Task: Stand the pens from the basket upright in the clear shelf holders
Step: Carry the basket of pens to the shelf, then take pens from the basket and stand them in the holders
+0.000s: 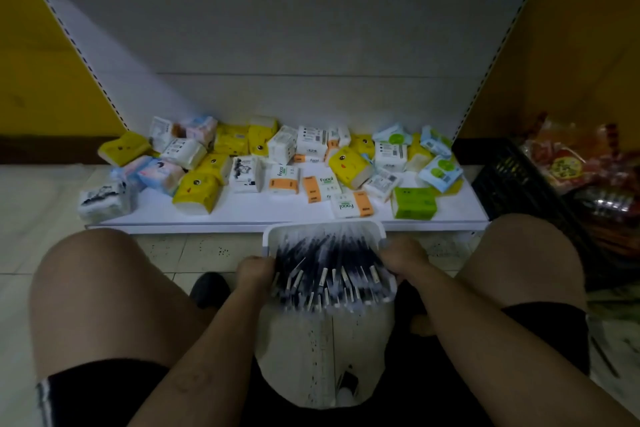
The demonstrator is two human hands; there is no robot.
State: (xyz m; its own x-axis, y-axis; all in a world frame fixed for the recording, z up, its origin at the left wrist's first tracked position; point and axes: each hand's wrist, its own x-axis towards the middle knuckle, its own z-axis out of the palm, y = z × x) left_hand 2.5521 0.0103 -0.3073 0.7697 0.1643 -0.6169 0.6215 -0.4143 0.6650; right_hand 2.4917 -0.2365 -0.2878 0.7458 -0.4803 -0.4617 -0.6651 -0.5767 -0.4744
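Crouching before a low white shelf [242, 215], we hold the white basket [323, 230] between our knees, its far rim just short of the shelf's front edge.

Left hand [254, 270]: clenched round the basket's left side, fingers curled over the rim. Right hand [403, 258]: grasping the right side in the same manner. Motion blur softens both hands, so we cannot tell the finer finger placement.

Pens [329, 263]: all in the basket. They have dark barrels and pale ends, are packed side by side along its length, and fan out at the near edge towards us.

On the shelf lies a loose scatter of tissue packs [346, 166] in yellow, white with orange, green and pale blue. Some are flat and some are tipped against each other.

To the right of the shelf stands a black crate [502, 180], with red and orange wrapped packets [561, 163] just beside it. Yellow panels [41, 73] flank the shelf bay on both sides.

A dark shoe [209, 288] shows below our left hand, on the pale speckled floor tile [194, 250].
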